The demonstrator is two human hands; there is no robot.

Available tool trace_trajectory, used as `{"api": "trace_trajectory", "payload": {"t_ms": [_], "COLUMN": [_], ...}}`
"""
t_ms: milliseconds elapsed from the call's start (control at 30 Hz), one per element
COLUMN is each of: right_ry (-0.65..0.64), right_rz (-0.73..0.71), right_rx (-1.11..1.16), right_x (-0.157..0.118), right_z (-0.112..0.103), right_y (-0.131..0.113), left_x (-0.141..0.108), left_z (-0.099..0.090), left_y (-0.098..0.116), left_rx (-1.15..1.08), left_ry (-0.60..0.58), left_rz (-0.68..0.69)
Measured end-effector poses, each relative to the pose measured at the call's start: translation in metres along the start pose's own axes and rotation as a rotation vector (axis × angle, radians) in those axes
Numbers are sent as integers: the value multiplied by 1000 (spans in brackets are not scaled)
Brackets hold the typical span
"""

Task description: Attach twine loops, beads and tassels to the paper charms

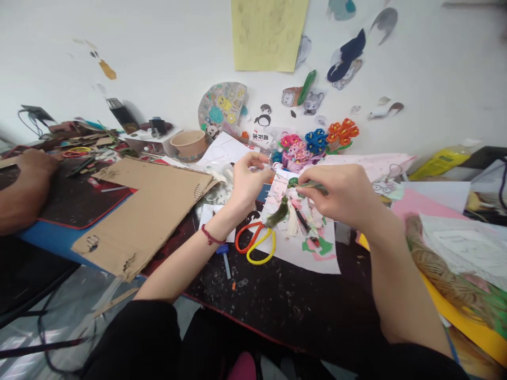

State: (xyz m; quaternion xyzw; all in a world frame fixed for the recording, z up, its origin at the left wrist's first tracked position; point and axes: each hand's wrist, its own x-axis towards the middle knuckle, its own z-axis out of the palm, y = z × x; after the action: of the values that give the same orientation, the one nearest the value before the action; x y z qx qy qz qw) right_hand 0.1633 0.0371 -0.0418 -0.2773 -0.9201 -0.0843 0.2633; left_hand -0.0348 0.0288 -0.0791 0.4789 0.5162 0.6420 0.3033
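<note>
My left hand (250, 180) is closed in a pinch on one end of a thin thread (282, 176), which runs towards my right hand. My right hand (343, 191) is closed, thumb and fingers pressed on a slim dark green piece (318, 187) whose exact kind I cannot make out. A round green bead (292, 182) hangs at the fingertips. Below it a dark green tassel (278, 212) hangs or lies over the paper; its link to the bead is unclear. Scissors with one red and one yellow handle (261, 257) lie under the tassel, their blades hidden.
Paper scraps (319, 247) and a dark pen (303, 220) lie on a white sheet (312, 262). Flat cardboard (148, 211) spans the left, near a co-worker's hand (37, 166). Behind stand a paper bowl (189, 145) and yarn flowers (317, 141). Twine (435, 264) lies right.
</note>
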Motion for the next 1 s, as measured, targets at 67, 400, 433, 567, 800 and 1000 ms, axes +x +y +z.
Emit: {"api": "trace_trajectory", "payload": {"t_ms": [67,400,433,567,800,1000], "right_ry": [-14,-13,-34,-97,-123,-115], "right_rz": [42,53,60,72,50,74], "right_rx": [36,72,55,0,-47,7], "right_x": [1,2,2,4,4,4], "right_z": [0,-4,-4,-2,3,1], "right_y": [2,2,1,-2,0,-1], "left_x": [0,-14,-14,-12,-2,-10], "left_z": [-4,-28,-28,-22,-13,-12], "left_y": [1,23,25,33,28,13], "left_rx": [49,1063,1117,1284,1398,1205], "left_ry": [-17,-347,-391,-589,-693,-608], "left_rz": [190,799,812,785,749,777]}}
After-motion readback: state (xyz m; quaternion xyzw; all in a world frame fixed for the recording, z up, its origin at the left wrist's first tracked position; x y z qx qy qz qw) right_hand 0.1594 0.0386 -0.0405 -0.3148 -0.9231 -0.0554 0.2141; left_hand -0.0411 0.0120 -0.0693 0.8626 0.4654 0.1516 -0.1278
